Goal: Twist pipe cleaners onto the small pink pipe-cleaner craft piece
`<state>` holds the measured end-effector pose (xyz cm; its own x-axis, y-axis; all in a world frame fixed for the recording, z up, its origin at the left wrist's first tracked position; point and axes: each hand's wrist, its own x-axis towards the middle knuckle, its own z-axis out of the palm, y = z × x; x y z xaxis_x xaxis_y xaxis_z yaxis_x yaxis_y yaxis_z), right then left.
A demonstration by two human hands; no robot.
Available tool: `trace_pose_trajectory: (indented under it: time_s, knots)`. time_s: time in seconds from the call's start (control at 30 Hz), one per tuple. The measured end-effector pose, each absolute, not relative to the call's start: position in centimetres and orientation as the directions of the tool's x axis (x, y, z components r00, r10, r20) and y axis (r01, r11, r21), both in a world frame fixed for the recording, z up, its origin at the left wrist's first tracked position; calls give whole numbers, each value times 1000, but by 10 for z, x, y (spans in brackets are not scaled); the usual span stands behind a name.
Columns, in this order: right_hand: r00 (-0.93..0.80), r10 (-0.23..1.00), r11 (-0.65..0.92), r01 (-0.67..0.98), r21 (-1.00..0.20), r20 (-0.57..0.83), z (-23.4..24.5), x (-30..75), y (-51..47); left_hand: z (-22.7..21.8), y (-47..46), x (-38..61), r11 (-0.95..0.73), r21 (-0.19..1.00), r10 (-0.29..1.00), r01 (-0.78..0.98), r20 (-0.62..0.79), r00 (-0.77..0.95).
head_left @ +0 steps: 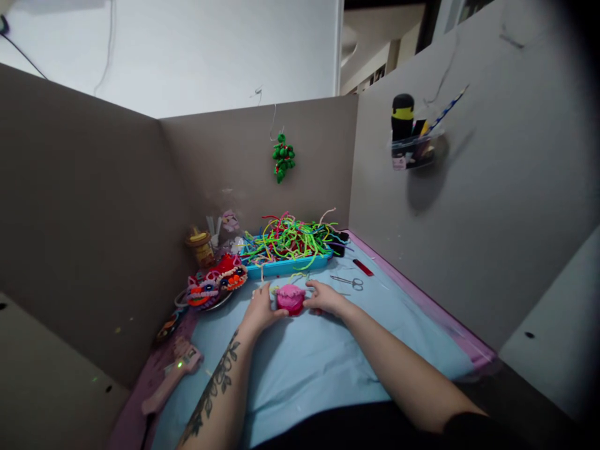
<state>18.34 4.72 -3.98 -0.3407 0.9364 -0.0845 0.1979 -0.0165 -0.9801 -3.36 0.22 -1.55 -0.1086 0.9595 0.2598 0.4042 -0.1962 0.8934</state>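
A pink rounded craft piece (290, 300) with a bumpy, ruffled upper edge sits in front of me on the blue cloth, between my hands. My left hand (260, 307) grips its left side, thumb at the lower edge. On the opposite side, the fingers of my right hand (325, 299) press against it. Beyond the hands, a blue tray (291, 269) holds a tangled heap of fuzzy pipe cleaners (295, 239), mostly green. Small scissors (349, 282) lie to the right of my right hand, and a red flat item (362, 267) is just past them.
At the left are colourful fuzzy craft pieces (218, 284) on a plate, a lidded cup (201, 245) and a pink glue gun (175, 375) with a green light. Grey panels (253, 162) enclose the table. A green ornament (283, 157) and a clear holder with tools (412, 147) hang there.
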Motion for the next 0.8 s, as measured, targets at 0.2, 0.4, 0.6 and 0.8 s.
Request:
trace_pose_trajectory:
  time_s: [0.2, 0.4, 0.6, 0.8]
  knots:
    - [-308, 872, 470, 309, -827, 381, -26, 184, 45, -3, 5, -26, -366, 778, 923, 511, 374, 91]
    - [-396, 829, 531, 333, -779, 396, -28, 183, 42, -6, 7, -27, -372, 697, 919, 613, 369, 138]
    - [-400, 805, 575, 348, -740, 438, -31, 181, 43, -4, 6, -25, -349, 613, 931, 709, 310, 191]
    - [-390, 807, 581, 387, -716, 444, -33, 177, 41, -7, 8, -25, -330, 494, 940, 804, 247, 234]
